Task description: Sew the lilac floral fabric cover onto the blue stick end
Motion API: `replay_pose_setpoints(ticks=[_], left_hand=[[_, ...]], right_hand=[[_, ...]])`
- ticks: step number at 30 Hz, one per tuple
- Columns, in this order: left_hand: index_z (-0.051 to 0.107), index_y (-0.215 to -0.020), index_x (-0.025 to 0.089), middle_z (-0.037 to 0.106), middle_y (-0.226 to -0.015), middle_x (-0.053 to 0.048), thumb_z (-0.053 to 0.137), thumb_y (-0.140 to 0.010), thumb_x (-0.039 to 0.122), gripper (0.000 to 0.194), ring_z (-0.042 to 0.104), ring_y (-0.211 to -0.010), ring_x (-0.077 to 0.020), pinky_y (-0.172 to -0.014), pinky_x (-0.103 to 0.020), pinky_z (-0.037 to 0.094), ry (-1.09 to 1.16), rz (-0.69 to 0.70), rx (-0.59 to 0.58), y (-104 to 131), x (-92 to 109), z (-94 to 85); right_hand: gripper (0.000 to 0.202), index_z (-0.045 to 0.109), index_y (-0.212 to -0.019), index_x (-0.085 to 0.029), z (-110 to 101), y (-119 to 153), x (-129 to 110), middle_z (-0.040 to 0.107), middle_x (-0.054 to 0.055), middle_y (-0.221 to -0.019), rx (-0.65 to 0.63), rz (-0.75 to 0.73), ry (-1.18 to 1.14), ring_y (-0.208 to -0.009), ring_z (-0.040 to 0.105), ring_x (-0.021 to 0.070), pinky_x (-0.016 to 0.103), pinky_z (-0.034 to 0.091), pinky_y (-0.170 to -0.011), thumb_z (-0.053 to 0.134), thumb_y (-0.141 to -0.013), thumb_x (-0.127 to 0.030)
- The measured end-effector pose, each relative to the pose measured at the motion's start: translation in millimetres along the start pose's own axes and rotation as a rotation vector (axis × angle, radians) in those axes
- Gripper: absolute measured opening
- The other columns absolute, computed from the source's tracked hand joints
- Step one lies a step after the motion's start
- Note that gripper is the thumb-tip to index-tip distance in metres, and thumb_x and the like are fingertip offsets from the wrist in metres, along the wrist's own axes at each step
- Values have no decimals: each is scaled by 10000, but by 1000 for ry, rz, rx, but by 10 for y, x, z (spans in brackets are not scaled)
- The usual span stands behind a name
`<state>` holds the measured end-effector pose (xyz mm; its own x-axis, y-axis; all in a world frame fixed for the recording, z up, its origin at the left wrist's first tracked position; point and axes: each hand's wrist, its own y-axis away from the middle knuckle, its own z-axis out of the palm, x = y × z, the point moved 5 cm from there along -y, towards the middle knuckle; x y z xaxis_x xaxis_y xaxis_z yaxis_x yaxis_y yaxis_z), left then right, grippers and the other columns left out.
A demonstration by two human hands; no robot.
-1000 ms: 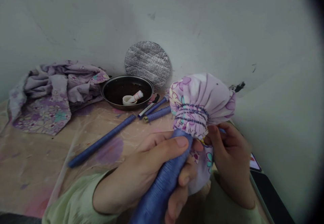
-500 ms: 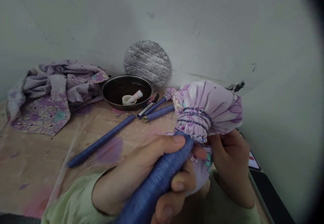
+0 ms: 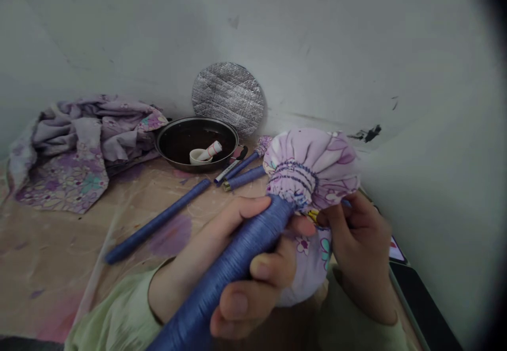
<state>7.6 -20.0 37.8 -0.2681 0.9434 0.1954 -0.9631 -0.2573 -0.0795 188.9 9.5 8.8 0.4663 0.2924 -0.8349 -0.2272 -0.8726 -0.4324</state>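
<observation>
The left hand (image 3: pixel 271 274) grips a blue stick (image 3: pixel 233 258), the right hand (image 3: pixel 360 248) beside gathered cloth (image 3: pixel 317 163) has an unclear hold, and beyond them lies a pen (image 3: pixel 227 172) with illegible lettering.

left grip (image 3: pixel 217 238): around blue thread-wrapped rod (image 3: pixel 236 261) | right grip (image 3: pixel 361 248): under gathered floral cloth (image 3: pixel 322 163) | pan (image 3: pixel 176 147): beyond

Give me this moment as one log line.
left hand: grips blue stick | right hand: fingers beneath puffed cloth, grip unclear | pan: holds cup
</observation>
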Motion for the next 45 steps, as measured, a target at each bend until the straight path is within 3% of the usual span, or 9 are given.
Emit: replay_pose_setpoints(ticks=[6, 9, 13, 18, 23, 28, 31, 35, 45], left_hand=[[693, -969, 122, 606, -649, 7, 481, -975, 358, 317, 457, -352, -52, -306, -99, 375, 99, 40, -104, -19, -74, 4], [672, -997, 121, 582, -663, 10, 516, -946, 376, 303, 397, -317, -47, -260, -122, 309, 124, 74, -83, -24, -89, -21], [662, -1031, 152, 571, -648, 13, 552, -922, 342, 246, 422, -335, -68, -271, -132, 314, 109, 18, -19, 1, -97, -55], [632, -1167, 121, 463, -656, 44, 523, -946, 406, 378, 413, -355, -40, -325, -98, 384, 50, 41, -3, 51, -82, -64], [631, -1194, 101, 426, -622, 62, 489, -954, 374, 390, 335, -277, -29, -242, -112, 305, 23, 35, -53, 17, -99, -2], [635, -1169, 87, 409, -569, 65, 397, -967, 398, 441, 312, -230, -30, -227, -118, 276, 49, 65, -37, -10, -117, -64], [646, -1130, 118, 413, -530, 66, 352, -972, 431, 457, 270, -223, -36, -277, -158, 373, 26, 86, -1, -20, -112, -129], [643, -1087, 139, 408, -523, 77, 449, -928, 415, 374, 198, -221, -33, -312, -205, 437, -14, 55, -24, -31, -110, -107], [526, -979, 168, 462, -607, 46, 322, -967, 516, 404, 391, -210, -58, -193, -149, 269, 238, -32, -201, -20, -144, -102]], right_hand=[[171, 624, -906, -218, 5, 20, -38, 635, -40, -503, 22, -7, -5, -436, 596, 132, 217, 433, -421, 618, -883, -387], [186, 621, -907, -209, -17, 28, -65, 643, -35, -510, 22, -11, 43, -445, 616, 137, 216, 441, -423, 610, -889, -394], [194, 621, -924, -214, -54, 42, -64, 648, -40, -504, 28, -23, 50, -436, 618, 131, 208, 449, -430, 599, -904, -405], [229, 621, -944, -206, -70, 60, -41, 656, -37, -516, 34, 4, 62, -439, 615, 122, 206, 429, -432, 600, -908, -432], [183, 626, -936, -205, -95, 94, -117, 640, -40, -505, 78, -2, 30, -409, 574, 106, 196, 334, -365, 604, -912, -386], [135, 627, -927, -222, -115, 118, -171, 637, -38, -507, 103, -7, 5, -413, 579, 120, 216, 359, -379, 611, -915, -356], [124, 629, -931, -238, -120, 121, -165, 637, -37, -518, 105, 4, -4, -419, 573, 129, 233, 356, -384, 607, -921, -359], [113, 630, -937, -255, -124, 134, -152, 631, -43, -527, 112, 14, -15, -422, 548, 117, 237, 321, -383, 602, -929, -364], [137, 634, -942, -242, -120, 137, -145, 619, -48, -523, 110, 19, -23, -427, 539, 105, 225, 336, -389, 611, -923, -375]])
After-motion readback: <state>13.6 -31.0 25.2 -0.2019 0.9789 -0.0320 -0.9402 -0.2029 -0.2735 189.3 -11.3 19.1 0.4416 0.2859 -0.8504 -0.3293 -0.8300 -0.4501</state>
